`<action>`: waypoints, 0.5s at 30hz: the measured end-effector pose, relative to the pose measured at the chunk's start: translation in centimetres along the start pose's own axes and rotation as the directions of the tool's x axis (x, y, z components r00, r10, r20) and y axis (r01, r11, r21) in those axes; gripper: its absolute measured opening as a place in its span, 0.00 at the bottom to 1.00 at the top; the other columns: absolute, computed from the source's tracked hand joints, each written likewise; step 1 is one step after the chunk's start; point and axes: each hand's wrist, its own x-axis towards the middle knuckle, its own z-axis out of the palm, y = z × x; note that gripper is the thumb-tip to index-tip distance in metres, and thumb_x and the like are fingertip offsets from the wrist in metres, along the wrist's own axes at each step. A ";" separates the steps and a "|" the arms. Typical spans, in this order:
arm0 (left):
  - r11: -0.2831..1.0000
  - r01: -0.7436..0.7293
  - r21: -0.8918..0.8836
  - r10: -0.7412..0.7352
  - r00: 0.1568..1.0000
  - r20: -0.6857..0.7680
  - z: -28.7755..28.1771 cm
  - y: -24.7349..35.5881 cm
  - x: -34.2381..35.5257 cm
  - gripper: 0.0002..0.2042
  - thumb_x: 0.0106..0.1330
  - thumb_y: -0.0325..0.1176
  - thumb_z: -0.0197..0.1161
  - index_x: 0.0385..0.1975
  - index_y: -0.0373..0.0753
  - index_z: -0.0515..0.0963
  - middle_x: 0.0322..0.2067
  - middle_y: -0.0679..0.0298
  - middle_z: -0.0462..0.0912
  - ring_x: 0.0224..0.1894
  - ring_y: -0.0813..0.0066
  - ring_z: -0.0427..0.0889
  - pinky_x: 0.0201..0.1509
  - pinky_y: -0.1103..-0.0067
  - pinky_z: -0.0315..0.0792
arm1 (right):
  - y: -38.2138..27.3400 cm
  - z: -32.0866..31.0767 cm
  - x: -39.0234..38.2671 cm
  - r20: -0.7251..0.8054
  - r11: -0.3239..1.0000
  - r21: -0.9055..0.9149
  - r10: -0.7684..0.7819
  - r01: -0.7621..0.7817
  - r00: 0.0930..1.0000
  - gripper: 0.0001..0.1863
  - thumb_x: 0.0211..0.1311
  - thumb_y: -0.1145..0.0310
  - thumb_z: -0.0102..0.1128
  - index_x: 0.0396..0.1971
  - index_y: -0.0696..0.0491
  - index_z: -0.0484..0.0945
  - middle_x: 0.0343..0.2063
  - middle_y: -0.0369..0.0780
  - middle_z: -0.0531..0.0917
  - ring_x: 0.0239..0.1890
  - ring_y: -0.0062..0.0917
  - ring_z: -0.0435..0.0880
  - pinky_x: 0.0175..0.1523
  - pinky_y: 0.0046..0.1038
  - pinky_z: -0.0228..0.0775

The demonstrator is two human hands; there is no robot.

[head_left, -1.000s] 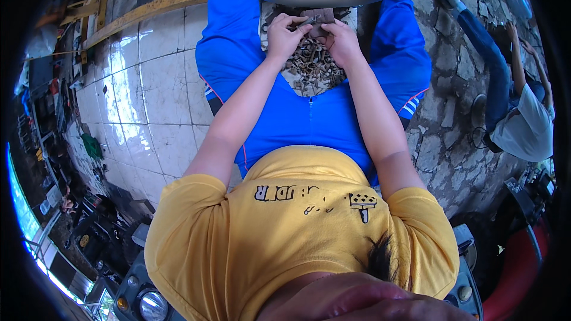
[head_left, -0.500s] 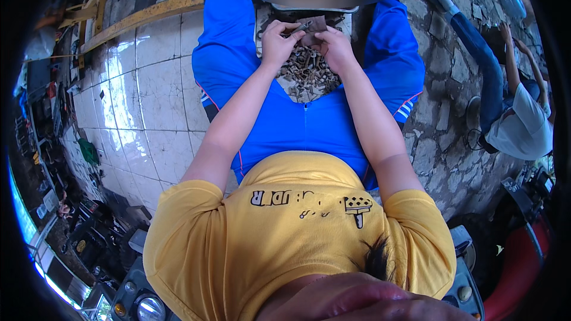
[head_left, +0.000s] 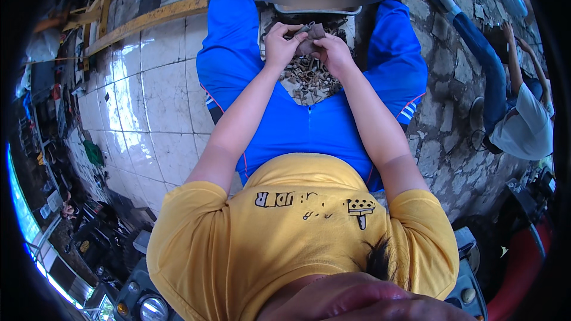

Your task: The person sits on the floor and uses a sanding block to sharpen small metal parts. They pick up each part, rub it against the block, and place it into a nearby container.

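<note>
My left hand (head_left: 282, 44) pinches a small metal piece (head_left: 304, 30) against a crumpled grey-brown cloth or pad (head_left: 310, 43); the piece's exact shape is too small to tell. My right hand (head_left: 334, 52) grips the pad from the right, its thumb toward the middle. Both hands are close together over a heap of small rusty, mixed metal parts (head_left: 306, 80) lying between my blue-clad legs. Just beyond them is a pale metal container (head_left: 318, 9), mostly hidden under a blurred patch.
A yellow wooden frame (head_left: 146, 21) stands on white tiles at the left. A co-worker (head_left: 523, 125) in a white shirt sits on broken paving at the right, bare hands out. Cluttered gear and tools (head_left: 59, 190) line the far left; vehicle parts (head_left: 151, 303) are behind me.
The pad has been folded or turned and now sits more crumpled between my fingers. My hands have shifted slightly, staying together over the heap.
</note>
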 end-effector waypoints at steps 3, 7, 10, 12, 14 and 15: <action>1.000 -0.002 -0.009 0.002 1.000 0.026 -0.1 0.1 -0.1 0.15 0.58 0.34 0.83 0.42 0.37 0.91 0.33 0.63 0.85 0.36 0.73 0.84 0.41 0.76 0.77 | -0.7 0.5 -0.1 0.006 0.995 0.019 -0.101 0.101 0.995 0.17 0.70 0.77 0.52 0.55 0.60 0.81 0.48 0.42 0.88 0.47 0.27 0.89 0.53 0.30 0.83; 0.997 0.038 -0.063 -0.036 0.999 0.032 0.0 0.3 -0.2 0.15 0.58 0.35 0.83 0.43 0.36 0.90 0.33 0.63 0.85 0.36 0.73 0.84 0.41 0.76 0.76 | 0.1 0.7 0.0 -0.019 0.993 -0.080 -0.085 0.083 0.996 0.18 0.69 0.77 0.52 0.56 0.61 0.81 0.48 0.42 0.88 0.47 0.27 0.90 0.53 0.30 0.83; 0.998 0.035 -0.055 -0.034 0.999 0.032 -0.1 0.0 -0.3 0.15 0.59 0.35 0.83 0.43 0.36 0.90 0.34 0.63 0.85 0.36 0.73 0.84 0.41 0.76 0.76 | -1.3 0.7 -0.2 0.029 0.979 0.117 -0.174 0.170 0.984 0.18 0.69 0.77 0.52 0.56 0.61 0.82 0.47 0.42 0.88 0.47 0.27 0.90 0.53 0.30 0.83; 0.998 0.026 -0.056 -0.025 0.999 0.026 -0.1 -0.3 -0.3 0.15 0.59 0.35 0.82 0.44 0.36 0.90 0.34 0.63 0.85 0.36 0.74 0.84 0.41 0.77 0.76 | -0.8 1.2 -0.6 -0.009 0.994 -0.052 -0.099 0.099 0.995 0.18 0.69 0.77 0.52 0.55 0.60 0.83 0.46 0.41 0.89 0.46 0.27 0.90 0.53 0.30 0.83; 0.998 0.016 -0.060 -0.015 1.000 0.019 0.2 -0.5 0.0 0.15 0.59 0.35 0.82 0.44 0.37 0.91 0.34 0.63 0.84 0.36 0.74 0.84 0.41 0.77 0.76 | 0.5 0.9 -0.4 -0.060 0.987 -0.130 -0.099 0.091 0.993 0.18 0.69 0.77 0.52 0.55 0.60 0.83 0.46 0.41 0.89 0.46 0.27 0.90 0.53 0.30 0.83; 0.999 0.014 -0.041 -0.013 1.000 0.026 0.1 -0.4 -0.1 0.15 0.59 0.35 0.82 0.44 0.37 0.91 0.35 0.63 0.85 0.36 0.74 0.84 0.41 0.77 0.76 | 0.0 0.9 -0.2 -0.072 0.990 0.002 -0.140 0.141 0.988 0.18 0.68 0.78 0.53 0.55 0.60 0.82 0.46 0.41 0.88 0.47 0.28 0.90 0.53 0.30 0.83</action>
